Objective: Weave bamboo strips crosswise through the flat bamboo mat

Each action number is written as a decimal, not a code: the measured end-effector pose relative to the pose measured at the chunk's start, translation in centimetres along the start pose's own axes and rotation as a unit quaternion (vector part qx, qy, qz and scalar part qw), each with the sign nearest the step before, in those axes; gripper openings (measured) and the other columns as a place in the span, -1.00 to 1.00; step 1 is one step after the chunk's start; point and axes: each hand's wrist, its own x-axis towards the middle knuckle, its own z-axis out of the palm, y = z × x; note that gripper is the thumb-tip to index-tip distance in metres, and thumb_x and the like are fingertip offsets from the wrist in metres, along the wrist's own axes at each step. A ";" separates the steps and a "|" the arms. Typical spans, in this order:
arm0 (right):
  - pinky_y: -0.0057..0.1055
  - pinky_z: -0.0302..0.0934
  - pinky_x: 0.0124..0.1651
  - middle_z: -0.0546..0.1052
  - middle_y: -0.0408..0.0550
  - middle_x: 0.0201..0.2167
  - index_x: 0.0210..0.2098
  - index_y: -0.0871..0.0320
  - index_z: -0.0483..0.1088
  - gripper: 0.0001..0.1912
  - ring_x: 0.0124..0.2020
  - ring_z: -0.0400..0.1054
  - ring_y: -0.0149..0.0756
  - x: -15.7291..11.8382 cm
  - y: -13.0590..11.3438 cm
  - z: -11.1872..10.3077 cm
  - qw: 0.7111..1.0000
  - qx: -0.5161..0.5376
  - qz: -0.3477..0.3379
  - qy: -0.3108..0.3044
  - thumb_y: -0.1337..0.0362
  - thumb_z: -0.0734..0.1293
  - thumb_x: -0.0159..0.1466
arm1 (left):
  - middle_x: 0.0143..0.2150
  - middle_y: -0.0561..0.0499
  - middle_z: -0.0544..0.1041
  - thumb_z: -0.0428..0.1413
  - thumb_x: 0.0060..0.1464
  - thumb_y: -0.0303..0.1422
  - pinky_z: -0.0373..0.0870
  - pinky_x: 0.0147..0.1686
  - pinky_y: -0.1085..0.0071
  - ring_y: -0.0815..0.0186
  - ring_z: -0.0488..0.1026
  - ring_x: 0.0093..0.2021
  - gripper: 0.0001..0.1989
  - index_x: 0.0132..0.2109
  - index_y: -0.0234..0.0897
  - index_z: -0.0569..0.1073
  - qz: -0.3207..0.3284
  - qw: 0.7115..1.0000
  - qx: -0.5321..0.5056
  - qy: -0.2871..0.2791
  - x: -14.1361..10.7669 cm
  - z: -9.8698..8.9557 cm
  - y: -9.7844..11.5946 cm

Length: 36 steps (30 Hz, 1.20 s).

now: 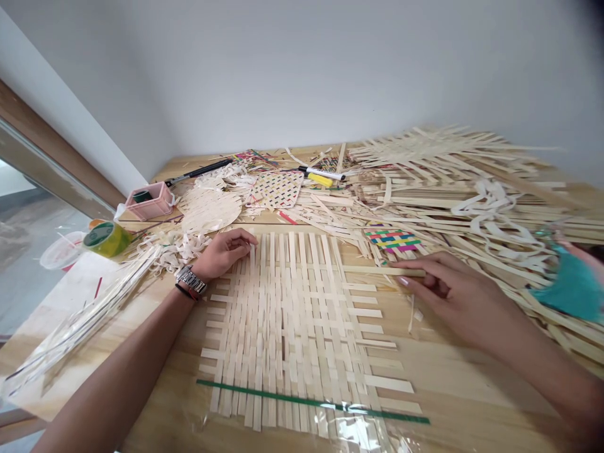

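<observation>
A flat mat of pale bamboo strips (283,327) lies half woven on the table, its loose ends sticking out on all sides. My right hand (453,289) pinches the right end of a long bamboo strip (368,270) that runs crosswise into the far part of the mat. At the mat's far left corner, my left hand (229,251) has its fingers curled in around the end of an upright strip; the exact grip is partly hidden. A narrow green strip (306,401) crosses the mat's near edge, over clear plastic or tape.
Several loose bamboo strips (415,201) pile up at the back right. A small colourful woven piece (392,238) lies near my right hand. Left are yellow tape rolls (107,239), a pink basket (150,201) and curled shavings (174,251); markers (325,174) lie at the back.
</observation>
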 end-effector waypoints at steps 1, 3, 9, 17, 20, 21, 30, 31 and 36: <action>-0.27 0.28 -0.45 0.54 -0.04 -0.24 -0.14 0.02 0.64 -0.58 -0.50 0.36 -0.30 0.0 0.0 0.0 1.000 0.000 -0.002 -0.002 -0.10 0.30 0.31 | -0.36 0.01 0.52 0.28 0.10 -0.29 0.32 -0.36 0.42 0.32 0.41 -0.37 -0.75 -0.09 -0.30 0.60 0.001 1.000 0.001 0.000 0.0 0.0 0.0; -0.28 0.28 -0.45 0.54 -0.04 -0.23 -0.12 0.02 0.63 -0.60 -0.50 0.36 -0.30 -0.1 0.1 0.0 1.000 -0.004 -0.005 -0.004 -0.08 0.29 0.33 | -0.35 0.01 0.52 0.29 0.10 -0.29 0.33 -0.35 0.42 0.32 0.42 -0.36 -0.75 -0.09 -0.29 0.60 0.001 1.000 0.004 -0.002 0.0 0.0 0.0; -0.28 0.30 -0.41 0.58 -0.01 -0.15 -0.08 0.02 0.61 -0.61 -0.46 0.41 -0.29 -0.3 0.0 0.0 1.000 -0.009 -0.022 -0.011 -0.06 0.28 0.37 | -0.35 0.01 0.53 0.29 0.11 -0.27 0.32 -0.35 0.42 0.31 0.43 -0.35 -0.75 -0.09 -0.29 0.60 0.002 1.000 0.006 -0.002 0.0 0.0 0.1; -0.29 0.29 -0.39 0.61 -0.02 -0.14 -0.06 0.03 0.59 -0.63 -0.44 0.43 -0.30 -0.4 0.0 0.1 0.999 -0.015 -0.039 -0.013 -0.01 0.24 0.42 | -0.34 0.01 0.52 0.30 0.08 -0.26 0.32 -0.34 0.42 0.32 0.42 -0.35 -0.73 -0.10 -0.29 0.60 -0.007 1.000 0.000 0.000 0.0 0.0 0.1; -0.31 0.27 -0.40 0.60 -0.02 -0.15 -0.06 0.03 0.60 -0.62 -0.45 0.41 -0.31 -0.3 0.1 0.1 0.999 -0.015 -0.046 -0.011 -0.02 0.24 0.43 | -0.33 0.01 0.52 0.31 0.08 -0.26 0.31 -0.35 0.42 0.32 0.42 -0.35 -0.73 -0.10 -0.29 0.60 -0.009 1.000 0.000 0.000 0.0 0.0 0.0; -0.31 0.26 -0.41 0.60 -0.02 -0.16 -0.06 0.03 0.60 -0.61 -0.45 0.40 -0.31 -0.3 0.2 0.1 0.999 -0.014 -0.048 -0.011 -0.03 0.24 0.43 | -0.33 0.01 0.53 0.31 0.08 -0.26 0.31 -0.34 0.42 0.32 0.42 -0.34 -0.74 -0.10 -0.29 0.60 -0.008 1.000 -0.001 0.000 0.0 0.0 0.0; -0.32 0.22 -0.47 0.58 -0.07 -0.28 -0.08 -0.02 0.67 -0.50 -0.54 0.33 -0.35 -0.2 0.6 -0.3 0.999 -0.022 -0.048 0.005 -0.20 0.25 0.42 | -0.29 -0.02 0.57 0.29 0.10 -0.26 0.32 -0.36 0.43 0.31 0.44 -0.34 -0.76 -0.11 -0.28 0.61 0.004 1.000 0.012 0.001 0.0 0.0 0.1; -0.31 0.23 -0.46 0.59 -0.06 -0.27 -0.09 -0.02 0.67 -0.49 -0.53 0.34 -0.34 -0.2 0.7 -0.3 0.999 -0.024 -0.048 0.008 -0.21 0.25 0.42 | -0.29 -0.02 0.57 0.29 0.10 -0.26 0.32 -0.36 0.43 0.31 0.44 -0.34 -0.75 -0.11 -0.28 0.61 0.004 1.000 0.013 0.001 0.0 0.0 0.1; -0.29 0.26 -0.41 0.64 -0.05 -0.25 -0.14 -0.02 0.69 -0.49 -0.48 0.43 -0.28 -0.2 1.0 -0.2 0.997 -0.056 -0.049 0.032 -0.19 0.24 0.42 | -0.28 -0.03 0.58 0.28 0.12 -0.26 0.33 -0.34 0.42 0.30 0.46 -0.33 -0.76 -0.09 -0.28 0.61 0.009 1.000 0.020 -0.001 0.0 0.0 0.1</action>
